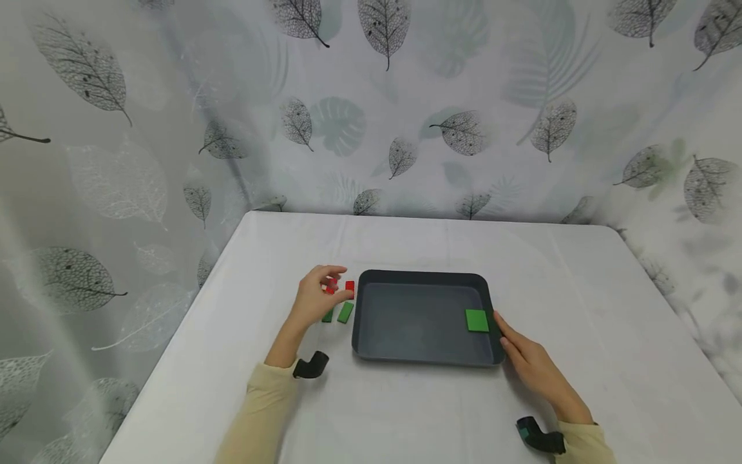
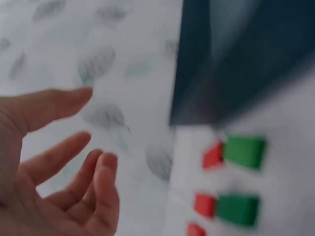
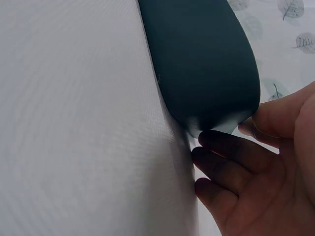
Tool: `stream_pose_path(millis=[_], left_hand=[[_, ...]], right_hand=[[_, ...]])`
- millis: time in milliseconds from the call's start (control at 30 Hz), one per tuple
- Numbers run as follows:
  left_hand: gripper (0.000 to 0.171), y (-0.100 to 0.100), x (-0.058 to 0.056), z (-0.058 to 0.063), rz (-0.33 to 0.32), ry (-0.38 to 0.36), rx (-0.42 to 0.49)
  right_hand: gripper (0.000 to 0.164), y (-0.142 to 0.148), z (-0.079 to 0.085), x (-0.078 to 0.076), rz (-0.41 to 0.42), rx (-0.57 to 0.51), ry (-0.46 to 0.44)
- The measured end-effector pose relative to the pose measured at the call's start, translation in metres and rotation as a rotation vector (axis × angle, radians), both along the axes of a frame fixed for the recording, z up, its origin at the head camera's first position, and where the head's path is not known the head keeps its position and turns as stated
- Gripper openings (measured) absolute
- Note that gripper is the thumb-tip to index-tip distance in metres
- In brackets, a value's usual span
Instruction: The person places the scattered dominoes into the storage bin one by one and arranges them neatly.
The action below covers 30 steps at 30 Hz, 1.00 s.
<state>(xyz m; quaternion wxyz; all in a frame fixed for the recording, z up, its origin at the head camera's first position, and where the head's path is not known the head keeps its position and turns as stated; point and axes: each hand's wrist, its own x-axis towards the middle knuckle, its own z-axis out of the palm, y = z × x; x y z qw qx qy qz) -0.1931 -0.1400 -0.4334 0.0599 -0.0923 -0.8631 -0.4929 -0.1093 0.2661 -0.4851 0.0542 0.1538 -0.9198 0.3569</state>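
My left hand (image 1: 315,298) hovers over small red and green blocks left of the tray, its thumb and fingers apart with nothing between them in the left wrist view. One red block (image 1: 350,287) lies by the tray's left wall; more red (image 1: 330,290) shows between my fingers. Two green blocks (image 1: 345,312) (image 1: 328,316) lie nearer, the left one partly hidden by that hand. At the right end of the dark grey tray (image 1: 417,359), my right hand (image 1: 536,367) touches the outer wall with extended fingers, thumb near the rim. A green square (image 1: 477,320) lies inside the tray.
A white cloth (image 1: 406,412) covers the table. Leaf-patterned curtains (image 1: 429,129) hang behind it and at both sides. A black wrist camera mount (image 1: 311,365) sits by the left sleeve, another (image 1: 539,435) by the right.
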Motion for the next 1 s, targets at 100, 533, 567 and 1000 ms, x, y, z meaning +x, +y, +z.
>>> stream_pose_path(millis=[100,533,567,1000], left_hand=[[0.052,-0.025,0.002,-0.017,0.004,-0.134,-0.034],[0.054,-0.05,0.003,-0.058,0.033,-0.217,-0.059],[0.054,-0.05,0.003,-0.059,0.033,-0.214,-0.069],[0.044,-0.049,0.003,-0.062,0.048,-0.206,-0.089]], right_hand=[[0.047,0.0,0.0,0.001,-0.011,0.016,-0.008],[0.047,0.0,0.001,0.002,-0.016,0.007,-0.019],[0.047,0.0,0.001,0.002,-0.014,0.004,-0.017],[0.047,-0.001,0.0,0.002,-0.001,-0.007,0.005]])
